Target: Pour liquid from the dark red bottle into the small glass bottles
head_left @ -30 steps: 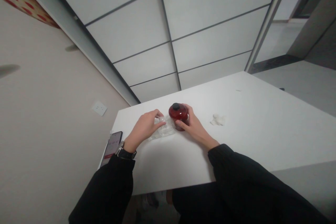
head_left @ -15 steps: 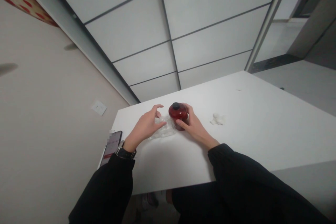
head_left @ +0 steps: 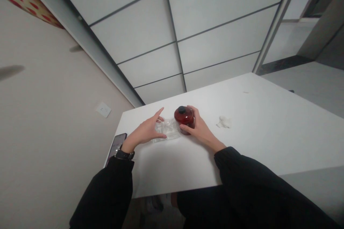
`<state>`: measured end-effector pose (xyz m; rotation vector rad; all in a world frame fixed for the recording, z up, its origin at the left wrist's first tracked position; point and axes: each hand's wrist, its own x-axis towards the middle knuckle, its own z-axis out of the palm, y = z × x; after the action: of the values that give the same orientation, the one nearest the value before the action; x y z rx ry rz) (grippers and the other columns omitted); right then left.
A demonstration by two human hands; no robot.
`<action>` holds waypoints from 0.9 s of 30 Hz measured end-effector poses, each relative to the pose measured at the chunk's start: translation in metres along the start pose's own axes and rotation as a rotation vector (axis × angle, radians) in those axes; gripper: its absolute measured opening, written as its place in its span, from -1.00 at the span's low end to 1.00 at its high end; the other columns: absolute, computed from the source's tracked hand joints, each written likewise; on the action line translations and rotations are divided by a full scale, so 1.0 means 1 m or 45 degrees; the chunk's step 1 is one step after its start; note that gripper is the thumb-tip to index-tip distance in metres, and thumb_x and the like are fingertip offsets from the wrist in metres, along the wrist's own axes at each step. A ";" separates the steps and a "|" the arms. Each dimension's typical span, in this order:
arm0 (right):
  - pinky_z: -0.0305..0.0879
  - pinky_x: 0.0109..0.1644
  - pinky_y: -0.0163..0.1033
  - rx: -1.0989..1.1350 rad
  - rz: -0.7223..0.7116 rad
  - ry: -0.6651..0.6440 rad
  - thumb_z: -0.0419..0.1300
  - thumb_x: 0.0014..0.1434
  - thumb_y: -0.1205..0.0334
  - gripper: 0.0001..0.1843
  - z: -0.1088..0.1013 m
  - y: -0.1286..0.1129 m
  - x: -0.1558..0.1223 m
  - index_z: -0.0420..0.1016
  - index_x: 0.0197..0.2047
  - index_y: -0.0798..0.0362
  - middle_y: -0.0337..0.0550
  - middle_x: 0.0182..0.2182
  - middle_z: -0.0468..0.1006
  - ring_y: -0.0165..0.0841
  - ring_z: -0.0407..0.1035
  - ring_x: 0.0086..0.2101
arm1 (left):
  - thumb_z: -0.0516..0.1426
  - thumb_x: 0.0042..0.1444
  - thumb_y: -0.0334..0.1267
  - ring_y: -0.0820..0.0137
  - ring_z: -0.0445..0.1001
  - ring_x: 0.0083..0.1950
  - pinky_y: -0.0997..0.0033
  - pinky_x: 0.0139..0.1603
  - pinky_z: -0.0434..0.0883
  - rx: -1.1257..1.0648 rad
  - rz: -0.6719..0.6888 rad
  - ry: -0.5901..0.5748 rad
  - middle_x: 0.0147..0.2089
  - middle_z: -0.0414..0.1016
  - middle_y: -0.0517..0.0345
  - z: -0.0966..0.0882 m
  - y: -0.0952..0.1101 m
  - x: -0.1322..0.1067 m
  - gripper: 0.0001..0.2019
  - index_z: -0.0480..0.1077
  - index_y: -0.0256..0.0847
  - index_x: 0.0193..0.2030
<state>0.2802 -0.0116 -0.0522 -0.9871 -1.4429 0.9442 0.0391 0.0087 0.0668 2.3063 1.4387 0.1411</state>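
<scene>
A dark red, see-through bottle (head_left: 185, 116) with a black cap stands upright on the white table (head_left: 177, 164). My right hand (head_left: 197, 127) is wrapped round its right side, thumb in front and fingers behind. Left of the bottle lies a crumpled clear plastic bag (head_left: 171, 130), close against it. My left hand (head_left: 149, 128) is at the bag's left end, thumb and fingers spread wide apart with nothing gripped between them. Whether its fingers touch the plastic I cannot tell.
A phone (head_left: 116, 143) lies at the table's left edge, partly behind my left wrist with its watch. A crumpled white tissue (head_left: 224, 122) rests right of the bottle. A wall socket (head_left: 103, 110) and white panelled doors (head_left: 215, 25) stand beyond the table.
My left hand has moved a little left, away from the bottle, and its fingers have spread wider. My right hand stays on the bottle. The phone's screen has gone darker.
</scene>
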 end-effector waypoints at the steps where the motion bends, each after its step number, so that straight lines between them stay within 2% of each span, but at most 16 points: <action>1: 0.23 0.41 0.22 0.001 0.008 -0.005 0.42 0.14 -0.13 -0.04 0.000 0.000 0.000 0.02 0.42 -0.09 0.13 0.37 0.33 -0.01 0.34 0.30 | 0.46 -0.07 -0.12 0.07 0.55 0.23 0.07 0.26 0.41 -0.011 0.016 0.006 0.20 0.56 -0.07 0.002 -0.003 -0.001 0.19 -0.13 -0.07 0.60; 5: 0.21 0.42 0.24 -0.010 0.026 0.004 0.45 0.10 -0.14 0.00 0.000 0.000 -0.002 0.03 0.42 -0.09 0.14 0.36 0.34 0.01 0.35 0.29 | 0.46 -0.05 -0.16 0.07 0.55 0.23 0.06 0.26 0.41 -0.019 0.040 0.053 0.20 0.57 -0.05 0.011 -0.007 -0.003 0.14 -0.08 -0.05 0.59; 9: 0.20 0.42 0.25 -0.004 0.027 0.008 0.47 0.04 -0.16 0.03 -0.001 -0.001 -0.004 0.07 0.41 -0.06 0.17 0.36 0.34 0.04 0.35 0.28 | 0.48 -0.08 -0.17 0.00 0.54 0.24 -0.02 0.26 0.41 -0.030 -0.001 0.036 0.21 0.56 -0.12 0.015 0.000 -0.010 0.17 -0.06 -0.07 0.59; 11: 0.20 0.42 0.24 0.006 0.024 0.010 0.47 0.01 -0.18 0.05 -0.002 -0.002 -0.005 0.08 0.40 -0.05 0.18 0.35 0.36 0.06 0.35 0.29 | 0.50 -0.11 -0.15 -0.03 0.49 0.31 -0.06 0.32 0.37 -0.066 0.013 0.055 0.28 0.51 -0.18 0.014 0.001 -0.016 0.21 -0.08 -0.08 0.60; 13: 0.21 0.42 0.24 0.019 0.024 0.002 0.48 0.00 -0.19 0.07 -0.003 -0.003 -0.006 0.07 0.41 -0.04 0.19 0.33 0.37 0.06 0.36 0.29 | 0.49 -0.09 -0.11 -0.03 0.38 0.42 -0.09 0.42 0.28 -0.140 0.052 0.150 0.39 0.39 -0.23 0.013 -0.004 -0.026 0.20 -0.09 -0.08 0.60; 15: 0.22 0.41 0.24 0.039 0.031 -0.014 0.47 -0.01 -0.20 0.09 -0.003 -0.003 -0.006 0.06 0.42 -0.04 0.20 0.33 0.37 0.06 0.38 0.27 | 0.45 -0.02 -0.08 0.01 0.28 0.49 -0.10 0.50 0.17 -0.279 0.053 0.297 0.49 0.26 -0.23 0.016 -0.016 -0.037 0.12 -0.07 -0.07 0.58; 17: 0.22 0.40 0.23 0.065 0.042 -0.032 0.47 -0.02 -0.22 0.11 -0.004 -0.004 -0.006 0.05 0.42 -0.04 0.22 0.34 0.36 0.06 0.39 0.25 | 0.39 0.07 -0.07 0.05 0.26 0.50 -0.10 0.53 0.13 -0.500 -0.005 0.408 0.52 0.20 -0.20 0.026 -0.030 -0.047 -0.03 0.01 -0.07 0.53; 18: 0.22 0.40 0.23 0.077 0.043 -0.039 0.47 -0.03 -0.22 0.11 -0.003 -0.004 -0.006 0.04 0.42 -0.03 0.22 0.34 0.36 0.06 0.39 0.25 | 0.38 0.08 -0.08 0.04 0.25 0.51 -0.11 0.54 0.12 -0.659 -0.025 0.419 0.52 0.19 -0.19 0.034 -0.037 -0.050 -0.13 0.10 -0.08 0.48; 20: 0.22 0.41 0.23 0.082 0.035 -0.044 0.47 -0.04 -0.22 0.12 -0.003 -0.003 -0.007 0.04 0.42 -0.03 0.23 0.34 0.35 0.07 0.37 0.27 | 0.33 0.12 -0.03 0.01 0.24 0.52 -0.12 0.54 0.11 -0.736 -0.029 0.412 0.47 0.27 -0.22 0.052 -0.047 -0.052 -0.30 0.25 -0.15 0.35; 23: 0.23 0.41 0.23 0.045 0.026 -0.017 0.50 -0.04 -0.16 0.11 -0.001 -0.001 -0.007 0.05 0.42 -0.04 0.21 0.35 0.34 0.07 0.33 0.30 | 0.31 0.13 0.07 0.03 0.19 0.55 -0.04 0.57 0.07 -0.818 0.008 0.464 0.45 0.29 -0.20 0.075 -0.053 -0.047 -0.36 0.31 -0.17 0.26; 27: 0.25 0.40 0.23 0.041 0.033 0.014 0.53 -0.05 -0.08 0.10 0.001 0.000 -0.007 0.06 0.42 -0.07 0.16 0.34 0.34 0.05 0.35 0.28 | 0.36 0.07 0.11 0.03 0.28 0.49 -0.02 0.54 0.15 -0.910 0.009 0.509 0.40 0.35 -0.18 0.086 -0.054 -0.040 -0.35 0.33 -0.15 0.19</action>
<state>0.2801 -0.0183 -0.0549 -0.9882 -1.4046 0.9766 0.0012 -0.0310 -0.0280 1.7369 1.2628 0.9916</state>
